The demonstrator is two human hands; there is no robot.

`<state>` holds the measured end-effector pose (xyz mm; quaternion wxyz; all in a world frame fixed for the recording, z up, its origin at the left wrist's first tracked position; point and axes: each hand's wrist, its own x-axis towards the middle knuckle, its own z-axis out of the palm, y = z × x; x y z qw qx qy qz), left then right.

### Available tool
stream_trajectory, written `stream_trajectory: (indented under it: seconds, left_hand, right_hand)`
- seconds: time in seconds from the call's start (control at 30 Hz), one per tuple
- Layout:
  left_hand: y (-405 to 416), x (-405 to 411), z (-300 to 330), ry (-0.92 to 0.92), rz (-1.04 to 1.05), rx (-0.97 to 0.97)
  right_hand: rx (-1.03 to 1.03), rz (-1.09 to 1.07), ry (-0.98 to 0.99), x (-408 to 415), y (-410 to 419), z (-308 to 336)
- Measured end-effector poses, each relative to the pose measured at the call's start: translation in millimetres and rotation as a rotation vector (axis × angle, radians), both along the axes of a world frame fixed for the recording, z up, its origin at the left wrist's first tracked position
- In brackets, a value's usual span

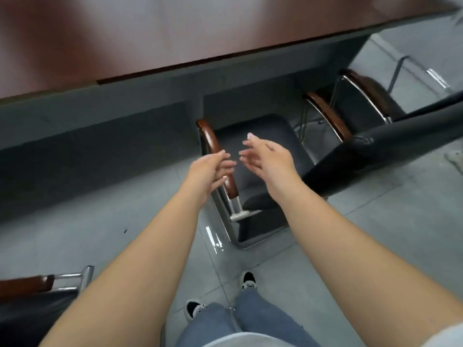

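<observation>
A black padded chair [260, 136] with brown wooden armrests and a chrome frame stands in front of me, half under a long table. My left hand [210, 169] hovers over the chair's left armrest [213, 144], fingers loosely bent, holding nothing. My right hand [265, 156] is stretched out above the seat with its fingers spread and relaxed, empty. Both bare forearms reach forward from the bottom of the view. Whether the left fingers touch the armrest is unclear.
A reddish-brown table top [175, 33] with a grey front panel runs across the top. A second black chair [370, 96] stands at the right, another chair's armrest [27, 285] at the lower left. Grey floor tiles [100, 241] lie below, with my jeans and shoes.
</observation>
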<state>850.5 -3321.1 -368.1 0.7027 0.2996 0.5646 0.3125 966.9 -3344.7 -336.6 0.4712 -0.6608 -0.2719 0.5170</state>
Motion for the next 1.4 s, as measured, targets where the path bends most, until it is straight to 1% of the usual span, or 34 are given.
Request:
stream_trajectory:
  seconds: [0.1,0.13,0.2,0.27,0.33,0.4,0.43,0.5,0.6,0.67,0.73,0.77,0.87,1.0,1.13,1.3,1.4]
  left_hand:
    - [-2,37,47,-0.014,-0.106,0.202]
    - [-4,47,63,-0.028,-0.133,0.269]
    - [-12,68,97,-0.073,-0.18,0.397]
    - [-19,81,126,-0.085,-0.211,0.503]
    - [-28,95,150,-0.035,-0.227,0.598]
    - [-43,108,166,0.047,-0.245,0.666]
    - [-52,115,170,0.096,-0.269,0.691]
    - [-74,132,170,0.24,-0.324,0.734]
    - [-98,158,165,0.515,-0.317,0.788]
    - [-105,170,162,0.709,-0.284,0.79]
    - [-110,185,156,0.853,-0.308,0.759]
    - [-111,188,154,0.903,-0.32,0.735]
    - [-116,196,149,0.922,-0.26,0.691]
    - [-117,200,147,0.91,-0.173,0.68]
    - [-119,199,140,0.941,-0.126,0.703]
    - [-114,199,141,1.09,-0.188,0.693]
    - [-109,205,141,1.12,-0.201,0.672]
  right_hand:
    - [0.135,0.01,-0.04,27,-12,58]
    - [0.178,0.055,-0.05,32,-18,76]
    - [0.275,0.176,-0.132,44,-34,109]
    - [0.398,0.177,-0.137,63,-46,138]
    - [0.51,0.14,-0.099,99,-59,161]
    - [0.569,0.147,-0.175,145,-71,175]
    - [0.58,0.174,-0.251,169,-75,175]
    - [0.545,0.274,-0.423,217,-82,171]
    - [0.42,0.441,-0.654,279,-85,160]
    - [0.313,0.559,-0.783,306,-85,149]
    - [0.232,0.655,-0.886,331,-83,139]
    - [0.207,0.663,-0.941,339,-80,134]
    - [0.165,0.675,-1.098,358,-77,124]
    - [0.128,0.671,-1.228,374,-74,114]
    - [0.086,0.635,-1.247,387,-74,104]
    - [0.119,0.623,-1.285,394,-72,98]
    - [0.142,0.646,-1.315,409,-65,101]
